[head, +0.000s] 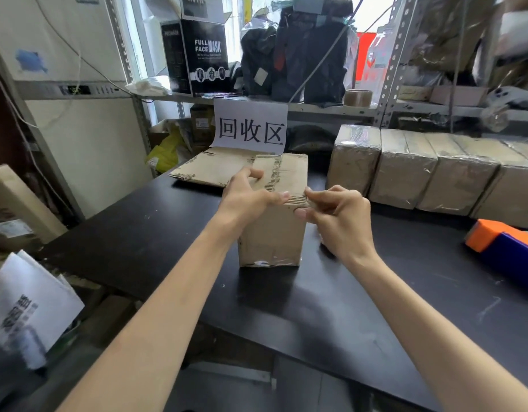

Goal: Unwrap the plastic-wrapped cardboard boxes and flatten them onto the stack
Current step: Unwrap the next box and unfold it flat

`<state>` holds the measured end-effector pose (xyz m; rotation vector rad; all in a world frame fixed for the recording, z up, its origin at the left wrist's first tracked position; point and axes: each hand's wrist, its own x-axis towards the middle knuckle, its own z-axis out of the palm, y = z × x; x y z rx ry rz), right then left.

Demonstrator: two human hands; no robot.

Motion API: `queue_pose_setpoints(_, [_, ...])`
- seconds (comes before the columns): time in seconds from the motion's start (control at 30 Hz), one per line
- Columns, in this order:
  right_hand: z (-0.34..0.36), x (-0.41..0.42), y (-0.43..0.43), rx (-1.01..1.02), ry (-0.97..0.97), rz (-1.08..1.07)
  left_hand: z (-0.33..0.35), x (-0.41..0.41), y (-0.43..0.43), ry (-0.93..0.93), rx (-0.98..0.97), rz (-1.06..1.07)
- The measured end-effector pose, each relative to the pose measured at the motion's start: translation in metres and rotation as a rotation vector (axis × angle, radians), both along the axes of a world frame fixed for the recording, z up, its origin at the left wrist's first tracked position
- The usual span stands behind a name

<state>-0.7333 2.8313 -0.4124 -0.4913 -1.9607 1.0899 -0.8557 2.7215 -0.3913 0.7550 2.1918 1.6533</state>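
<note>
A bare cardboard box [271, 233] stands upright in the middle of the black table [138, 233]. My left hand [247, 194] grips its top flaps from the left, fingers curled over the torn edge. My right hand [334, 212] pinches the near right corner of the top flap between thumb and fingers. Behind the box lies a stack of flattened cardboard [209, 169] under a white sign [250, 126]. A row of plastic-wrapped boxes [429, 173] stands at the back right.
An orange and blue tool [506, 242] lies at the table's right edge. A metal shelf behind holds a black mask box [203, 55], dark bags and a tape roll [357, 98]. Papers and cartons crowd the left side below the table.
</note>
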Motion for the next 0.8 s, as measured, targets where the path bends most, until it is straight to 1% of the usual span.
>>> queue_pose_setpoints(0.13, [-0.002, 0.002, 0.010, -0.221, 0.118, 0.090, 0.005, -0.002, -0.003, -0.056, -0.002, -0.022])
queue_pose_setpoints(0.2, [-0.006, 0.010, 0.024, -0.323, 0.104, 0.097, 0.007, -0.007, -0.009, -0.108, 0.030, -0.035])
queue_pose_setpoints(0.23, [-0.009, 0.015, 0.032, -0.327, 0.073, 0.069, 0.007, -0.008, -0.012, -0.115, 0.041, -0.036])
queue_pose_setpoints(0.27, [-0.014, 0.021, 0.040, -0.285, 0.033, 0.009, 0.007, -0.009, -0.013, -0.114, 0.045, -0.040])
queue_pose_setpoints(0.33, [-0.023, 0.031, 0.051, -0.134, -0.030, -0.125, 0.007, -0.005, -0.012, -0.101, 0.035, -0.061])
queue_pose_setpoints(0.43, [-0.033, 0.032, 0.054, 0.134, -0.087, -0.222, 0.006, 0.003, -0.006, -0.070, 0.015, -0.077])
queue_pose_setpoints(0.5, [-0.043, 0.027, 0.056, 0.333, -0.131, -0.239, 0.005, 0.002, -0.006, -0.075, 0.026, -0.069])
queue_pose_setpoints(0.6, [-0.063, 0.021, 0.056, 0.572, -0.328, -0.203, 0.004, 0.000, -0.009, -0.077, 0.034, -0.068])
queue_pose_setpoints(0.63, [-0.068, 0.020, 0.055, 0.619, -0.396, -0.191, 0.004, -0.001, -0.009, -0.072, 0.036, -0.069])
queue_pose_setpoints(0.7, [-0.075, 0.020, 0.054, 0.682, -0.455, -0.147, 0.003, 0.000, -0.009, -0.058, 0.042, -0.073])
queue_pose_setpoints(0.8, [-0.068, 0.023, 0.051, 0.687, -0.518, -0.096, 0.002, 0.000, -0.008, -0.052, 0.050, -0.077])
